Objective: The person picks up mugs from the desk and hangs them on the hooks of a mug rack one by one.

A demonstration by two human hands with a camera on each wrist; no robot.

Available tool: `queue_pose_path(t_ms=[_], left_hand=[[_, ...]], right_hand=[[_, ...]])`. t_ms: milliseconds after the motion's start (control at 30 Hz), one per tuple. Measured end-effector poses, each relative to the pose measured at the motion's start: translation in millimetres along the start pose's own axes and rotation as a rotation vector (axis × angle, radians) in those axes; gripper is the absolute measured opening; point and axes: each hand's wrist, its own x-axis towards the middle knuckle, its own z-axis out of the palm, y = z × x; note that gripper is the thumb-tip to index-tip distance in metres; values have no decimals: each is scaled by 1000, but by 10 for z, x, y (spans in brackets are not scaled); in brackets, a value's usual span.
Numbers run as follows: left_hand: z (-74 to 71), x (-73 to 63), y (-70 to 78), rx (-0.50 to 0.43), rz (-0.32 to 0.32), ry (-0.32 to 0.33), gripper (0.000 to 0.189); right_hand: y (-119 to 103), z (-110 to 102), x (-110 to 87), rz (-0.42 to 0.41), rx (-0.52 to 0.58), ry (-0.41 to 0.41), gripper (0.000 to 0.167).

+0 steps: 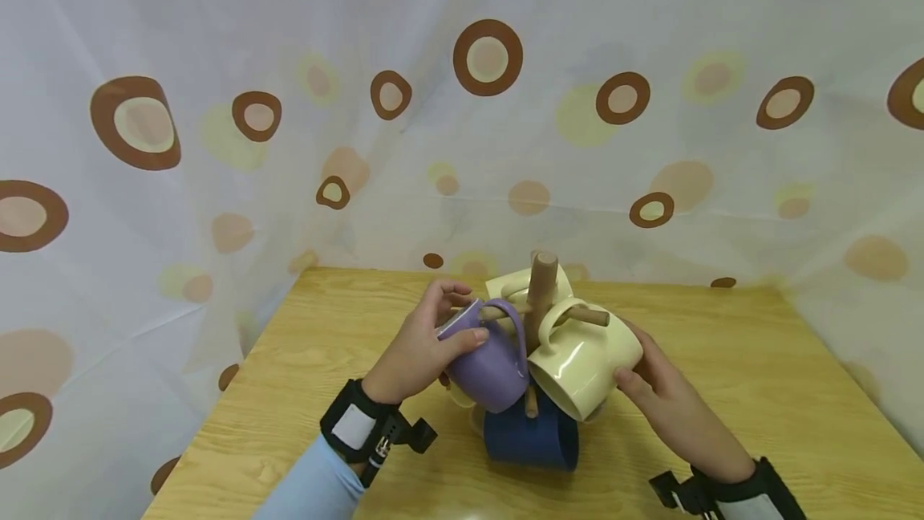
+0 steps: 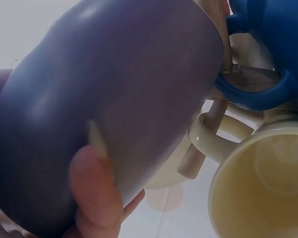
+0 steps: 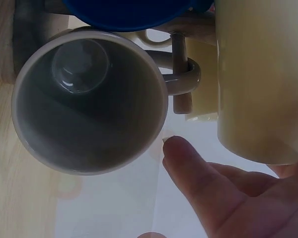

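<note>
Several mugs hang from a wooden mug tree. My left hand grips a purple mug at its rim end, thumb on the near side and fingers behind. The purple handle loops over a peg at the upper left. On the right, a pale yellow mug hangs by its handle with its mouth tipped down. My right hand is at its base, fingers partly hidden behind it. In the right wrist view the thumb stands apart from the yellow mug.
A blue mug hangs low at the front, and a grey mug hangs low on the right. Another pale yellow mug is behind the post. The wooden table meets a patterned curtain at the back.
</note>
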Motion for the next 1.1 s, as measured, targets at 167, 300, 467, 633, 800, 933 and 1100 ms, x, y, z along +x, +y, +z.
queue_pose_path(t_ms=[167,300,467,633,800,933,1100], left_hand=[[0,-28,-36,-43,-29,-8,64],[-17,-49,-47,-45,4,-8,69],[-13,-11,-38,39,73,-15,65],[5,9,-30,117,107,-25,62],[16,-3,-33,132,86,-28,66],[-2,-30,-75,147,53,-5,66],[-160,-99,-198,159,33,39,57]], right_hand=[[8,41,6,33,-74,28,59],[-8,33,15,33,-104,40,60],[-41,6,19,31,-117,57,59],[-45,-7,4,41,-116,58,58],[-13,-29,-32,36,-114,62,58],[35,-70,-59,16,-80,49,57],[134,-170,-28,31,-37,-13,47]])
